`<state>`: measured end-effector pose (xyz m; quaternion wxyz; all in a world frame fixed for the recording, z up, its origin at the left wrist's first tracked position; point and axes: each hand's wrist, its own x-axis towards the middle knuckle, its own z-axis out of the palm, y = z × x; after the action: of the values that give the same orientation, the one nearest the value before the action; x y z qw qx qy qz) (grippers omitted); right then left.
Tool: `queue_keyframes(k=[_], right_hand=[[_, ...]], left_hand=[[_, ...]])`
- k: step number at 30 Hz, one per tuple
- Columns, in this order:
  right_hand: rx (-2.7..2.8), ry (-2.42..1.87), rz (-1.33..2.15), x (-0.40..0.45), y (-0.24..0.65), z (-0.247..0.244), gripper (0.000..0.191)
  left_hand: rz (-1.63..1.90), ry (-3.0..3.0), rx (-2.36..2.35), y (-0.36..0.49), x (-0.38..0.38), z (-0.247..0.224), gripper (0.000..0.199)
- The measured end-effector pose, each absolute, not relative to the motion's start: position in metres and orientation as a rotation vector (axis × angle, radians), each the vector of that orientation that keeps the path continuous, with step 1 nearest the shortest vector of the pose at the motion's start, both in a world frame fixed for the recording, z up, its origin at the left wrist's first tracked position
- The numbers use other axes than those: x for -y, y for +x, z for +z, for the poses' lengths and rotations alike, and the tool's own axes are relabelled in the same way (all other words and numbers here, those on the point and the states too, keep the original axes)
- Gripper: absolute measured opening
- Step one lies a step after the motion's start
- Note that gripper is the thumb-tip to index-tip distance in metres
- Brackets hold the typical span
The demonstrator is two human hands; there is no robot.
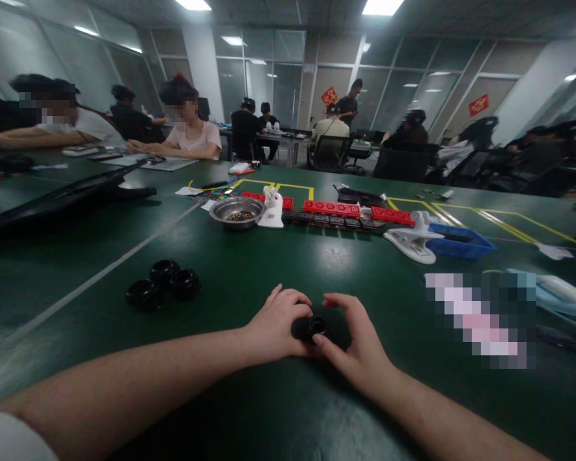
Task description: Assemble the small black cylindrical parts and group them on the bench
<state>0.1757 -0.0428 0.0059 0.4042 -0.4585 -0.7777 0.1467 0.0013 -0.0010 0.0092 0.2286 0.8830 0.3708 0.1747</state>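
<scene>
My left hand (282, 325) is closed round a small black round part (318, 325) with a hollow, ring-like top, low over the green table in front of me. My right hand (360, 342) curves along the other side of it. Its thumb tip meets the near edge of the part, while the fingers are spread away from it. Part of the black piece is hidden by my left fingers. Three similar black round parts (164, 285) stand together on the table to the left.
Beyond my hands lie a metal bowl (237, 211) of small pieces, a white rabbit-shaped item (271, 208), a row of red blocks (332, 209), a white clamp-like item (410, 240) and a blue tray (465, 242). A long black object (62, 202) lies far left. People sit beyond.
</scene>
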Motion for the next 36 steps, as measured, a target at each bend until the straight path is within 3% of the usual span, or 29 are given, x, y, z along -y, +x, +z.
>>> queue_keyframes(k=[7,14,21,30,36], right_hand=[[2.048,-1.002,0.505,0.0441,0.1774,0.0074,0.05],[1.987,-1.111,0.374,0.0442,0.175,0.0058,0.046],[2.043,-0.992,0.515,0.0449,0.1781,0.0076,0.048],[1.997,-1.154,0.393,0.0431,0.1734,0.0052,0.042],[2.079,-1.056,0.411,0.0442,0.1756,0.0078,0.052]], left_hand=[[0.48,2.432,-1.012,0.0009,-0.0004,0.0076,0.044],[0.476,2.437,-1.013,0.0006,0.0003,0.0081,0.039],[0.469,2.429,-1.019,0.001,0.0005,0.0096,0.047],[0.449,2.428,-1.023,0.0012,0.0009,0.0112,0.038],[0.461,2.429,-1.023,0.0009,0.0007,0.0094,0.04]])
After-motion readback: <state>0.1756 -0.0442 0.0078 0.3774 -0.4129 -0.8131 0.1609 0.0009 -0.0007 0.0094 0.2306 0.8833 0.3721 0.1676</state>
